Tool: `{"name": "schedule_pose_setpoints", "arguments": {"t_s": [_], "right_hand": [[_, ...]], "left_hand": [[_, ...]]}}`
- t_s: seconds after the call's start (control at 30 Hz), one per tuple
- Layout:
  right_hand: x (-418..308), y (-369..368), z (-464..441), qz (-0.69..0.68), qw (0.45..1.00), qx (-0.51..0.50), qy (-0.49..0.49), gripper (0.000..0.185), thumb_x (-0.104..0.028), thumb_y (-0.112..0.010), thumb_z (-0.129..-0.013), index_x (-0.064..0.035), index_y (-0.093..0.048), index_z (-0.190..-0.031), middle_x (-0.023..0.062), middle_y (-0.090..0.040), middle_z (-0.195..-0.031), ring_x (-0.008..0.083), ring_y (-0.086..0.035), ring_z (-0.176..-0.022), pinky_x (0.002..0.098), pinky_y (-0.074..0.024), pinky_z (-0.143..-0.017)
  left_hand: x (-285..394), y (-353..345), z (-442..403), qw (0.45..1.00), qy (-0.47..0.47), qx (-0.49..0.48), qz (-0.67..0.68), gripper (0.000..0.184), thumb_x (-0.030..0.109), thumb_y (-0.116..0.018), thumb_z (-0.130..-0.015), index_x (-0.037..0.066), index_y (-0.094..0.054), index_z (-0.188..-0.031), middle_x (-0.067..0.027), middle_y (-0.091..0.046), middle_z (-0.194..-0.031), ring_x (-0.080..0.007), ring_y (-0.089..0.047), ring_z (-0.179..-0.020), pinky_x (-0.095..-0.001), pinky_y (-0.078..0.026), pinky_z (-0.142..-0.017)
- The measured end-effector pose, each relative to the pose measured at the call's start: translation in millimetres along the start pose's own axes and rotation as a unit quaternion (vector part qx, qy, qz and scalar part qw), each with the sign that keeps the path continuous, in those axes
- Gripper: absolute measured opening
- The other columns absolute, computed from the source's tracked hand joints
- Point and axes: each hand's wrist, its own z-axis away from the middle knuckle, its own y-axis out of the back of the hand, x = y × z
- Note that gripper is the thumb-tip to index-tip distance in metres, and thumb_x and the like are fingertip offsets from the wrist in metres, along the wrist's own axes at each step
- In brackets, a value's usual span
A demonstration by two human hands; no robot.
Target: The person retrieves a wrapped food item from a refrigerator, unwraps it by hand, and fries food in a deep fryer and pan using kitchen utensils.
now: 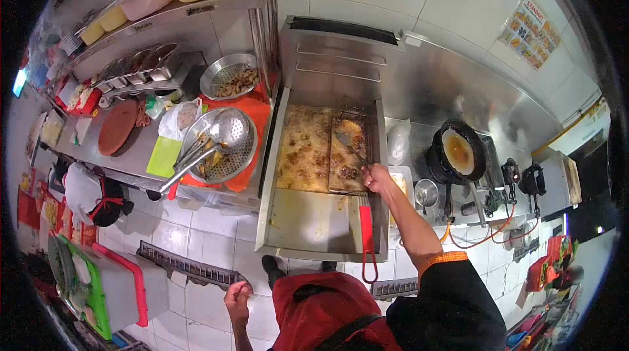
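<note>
My right hand [376,178] is closed around the handle of a dark metal spatula [352,144]. The spatula's blade reaches into the right part of a deep fryer [325,103], where a wire fry basket [331,174] sits in the oil. Brown pieces of food [308,154] bubble in the foaming oil to the left of it. The basket's red handle [366,230] sticks out over the fryer's front, below my right hand. My left hand [238,302] hangs low beside my red apron, its fingers curled with nothing visible in them.
Left of the fryer, a steel colander [246,161] holds a perforated skimmer [229,127] and tongs. Behind it is a bowl of fried pieces [226,82]. A black wok [457,154] with oil stands on the right stove. Another person [92,194] is at the far left.
</note>
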Motion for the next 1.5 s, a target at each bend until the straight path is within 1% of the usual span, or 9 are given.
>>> {"name": "schedule_pose_setpoints", "arguments": {"t_s": [0.47, 0.53, 0.57, 0.6, 0.7, 0.87, 1.07, 1.43, 1.5], "right_hand": [[6, -10, -50, -0.040, 0.997, 0.066, 0.027, 0.016, -0.010, -0.039, -0.087, 0.0006, -0.048, -0.079, -0.0011, -0.034, -0.049, 0.0081, -0.032, -0.037, 0.0225, -0.0261, -0.030], [4, -47, -3, 0.090, 0.988, 0.101, 0.071, 0.018, -0.013, -0.042, -0.086, 0.0002, -0.052, -0.079, 0.0021, -0.038, -0.050, 0.0106, -0.038, -0.038, 0.0262, -0.0274, -0.029], [7, -38, -24, 0.386, 0.887, 0.209, 0.145, 0.020, -0.015, -0.047, -0.081, -0.0010, -0.058, -0.072, 0.0151, -0.054, -0.056, 0.0242, -0.050, -0.043, 0.0372, -0.0368, -0.034], [13, -36, -18, 0.385, 0.887, 0.214, 0.139, 0.020, -0.015, -0.047, -0.081, -0.0010, -0.058, -0.072, 0.0151, -0.054, -0.056, 0.0242, -0.050, -0.043, 0.0372, -0.0368, -0.034], [21, -31, 5, 0.724, 0.492, 0.251, 0.413, 0.029, -0.018, -0.043, -0.085, 0.0054, -0.060, -0.080, 0.0274, -0.060, -0.072, 0.0388, -0.062, -0.067, 0.0448, -0.0492, -0.056], [30, -83, 106, 0.718, 0.530, 0.325, 0.312, 0.025, -0.011, -0.038, -0.088, 0.0061, -0.055, -0.094, 0.0221, -0.061, -0.067, 0.0365, -0.062, -0.062, 0.0436, -0.0503, -0.054], [43, -53, 108, 0.761, 0.457, 0.304, 0.345, 0.031, -0.016, -0.037, -0.088, 0.0042, -0.049, -0.108, 0.0193, -0.060, -0.063, 0.0347, -0.061, -0.057, 0.0434, -0.0503, -0.052], [34, -43, 70, 0.709, 0.493, 0.319, 0.390, 0.033, -0.016, -0.034, -0.088, 0.0057, -0.050, -0.108, 0.0248, -0.059, -0.067, 0.0388, -0.060, -0.062, 0.0451, -0.0501, -0.057], [26, -44, 54, 0.670, 0.569, 0.319, 0.355, 0.035, -0.016, -0.032, -0.089, 0.0065, -0.053, -0.106, 0.0273, -0.059, -0.070, 0.0411, -0.060, -0.067, 0.0465, -0.0497, -0.061]], "left_hand": [[-16, 144, -129, 0.994, -0.029, -0.107, -0.007, 0.016, 0.009, -0.056, -0.086, 0.000, -0.055, -0.099, -0.0039, -0.057, -0.083, -0.0111, -0.055, -0.075, -0.0248, -0.048, -0.069], [-25, 155, -143, 0.991, -0.041, -0.125, 0.009, 0.018, 0.008, -0.057, -0.086, 0.000, -0.055, -0.101, -0.0043, -0.058, -0.083, -0.0113, -0.056, -0.076, -0.0244, -0.048, -0.071], [-24, 156, -146, 0.992, -0.029, -0.121, 0.016, 0.019, 0.007, -0.057, -0.085, 0.000, -0.055, -0.102, -0.0042, -0.058, -0.082, -0.0114, -0.056, -0.075, -0.0244, -0.048, -0.071], [-18, 154, -148, 0.993, -0.017, -0.117, 0.021, 0.019, 0.006, -0.057, -0.084, 0.000, -0.055, -0.102, -0.0042, -0.058, -0.080, -0.0114, -0.056, -0.075, -0.0245, -0.047, -0.071], [-25, 153, -144, 0.993, -0.006, -0.121, 0.007, 0.020, 0.004, -0.056, -0.083, 0.000, -0.055, -0.102, -0.0041, -0.059, -0.081, -0.0111, -0.056, -0.073, -0.0244, -0.047, -0.070], [-9, 128, -142, 0.985, -0.002, -0.157, -0.067, 0.020, 0.012, -0.059, -0.085, 0.001, -0.056, -0.101, -0.0036, -0.059, -0.080, -0.0106, -0.056, -0.073, -0.0237, -0.047, -0.069], [12, 104, -156, 0.974, -0.005, -0.197, -0.109, 0.017, 0.012, -0.058, -0.086, 0.002, -0.057, -0.100, -0.0014, -0.058, -0.078, -0.0075, -0.054, -0.071, -0.0224, -0.044, -0.063], [43, 104, -158, 0.973, -0.049, -0.183, -0.135, 0.016, 0.011, -0.058, -0.085, 0.001, -0.058, -0.098, -0.0027, -0.061, -0.081, -0.0077, -0.054, -0.071, -0.0222, -0.044, -0.063], [50, 104, -155, 0.961, -0.089, -0.185, -0.186, 0.017, 0.013, -0.058, -0.085, 0.002, -0.058, -0.098, -0.0024, -0.061, -0.080, -0.0078, -0.054, -0.071, -0.0225, -0.044, -0.063]]}}
